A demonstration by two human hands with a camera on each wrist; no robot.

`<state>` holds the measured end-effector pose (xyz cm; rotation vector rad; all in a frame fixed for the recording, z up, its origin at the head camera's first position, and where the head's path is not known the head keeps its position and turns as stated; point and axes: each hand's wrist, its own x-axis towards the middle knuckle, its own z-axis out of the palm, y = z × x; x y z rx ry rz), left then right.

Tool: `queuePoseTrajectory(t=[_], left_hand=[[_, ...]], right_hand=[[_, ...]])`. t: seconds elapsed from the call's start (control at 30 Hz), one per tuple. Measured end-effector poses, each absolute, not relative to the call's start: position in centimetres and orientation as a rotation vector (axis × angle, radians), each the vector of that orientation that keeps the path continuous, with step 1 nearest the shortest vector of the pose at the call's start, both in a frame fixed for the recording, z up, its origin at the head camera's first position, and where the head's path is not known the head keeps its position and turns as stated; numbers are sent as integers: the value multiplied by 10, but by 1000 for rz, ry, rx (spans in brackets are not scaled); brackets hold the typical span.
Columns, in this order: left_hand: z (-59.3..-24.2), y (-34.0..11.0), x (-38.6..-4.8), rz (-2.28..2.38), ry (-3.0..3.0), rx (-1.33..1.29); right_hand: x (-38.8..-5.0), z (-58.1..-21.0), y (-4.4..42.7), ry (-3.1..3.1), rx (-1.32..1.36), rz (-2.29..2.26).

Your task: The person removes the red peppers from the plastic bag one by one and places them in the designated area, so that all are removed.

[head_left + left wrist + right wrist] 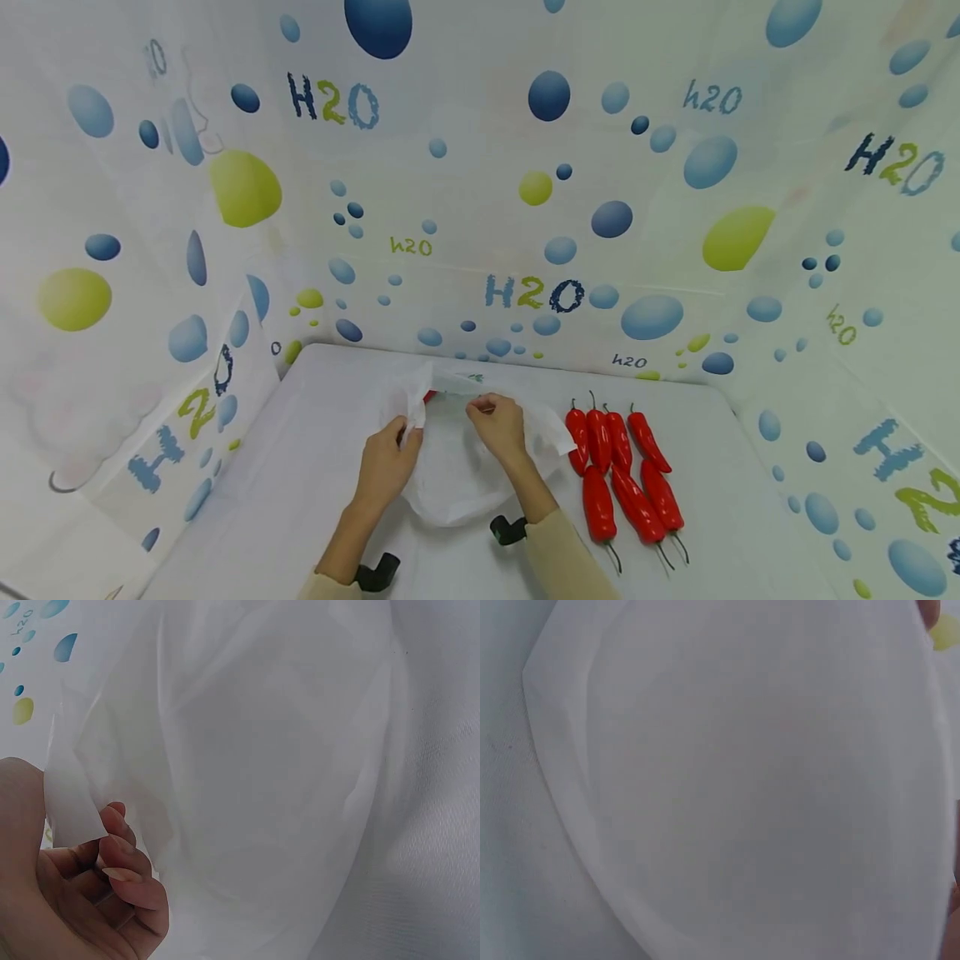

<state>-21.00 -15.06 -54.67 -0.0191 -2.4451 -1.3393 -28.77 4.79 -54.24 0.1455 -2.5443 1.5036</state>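
Note:
A thin white plastic bag (461, 475) hangs between my two hands in the head view, its mouth partly spread. My left hand (390, 462) pinches the bag's left edge between thumb and fingers; the left wrist view shows the other fingers curled beside the film. At the bag's upper right edge, my right hand (498, 425) pinches the film with curled fingers. The bag (742, 780) fills most of the right wrist view and hides nearly all of that hand. A small red patch (430, 396) shows at the bag's mouth; its kind is hidden.
Several red chili peppers (598, 504) with green stems lie in two rows on the white table (735, 500), right of the bag. Behind and beside the table hangs a white curtain (465, 183) with blue and green spots.

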Motion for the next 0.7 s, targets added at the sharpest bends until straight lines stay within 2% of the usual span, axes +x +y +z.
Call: queuePoseTrajectory(t=[0.7], left_hand=[[-551, -151, -212, -1313, -2454, -2]], right_hand=[[-304, -560, 29, -2671, 252, 1401]])
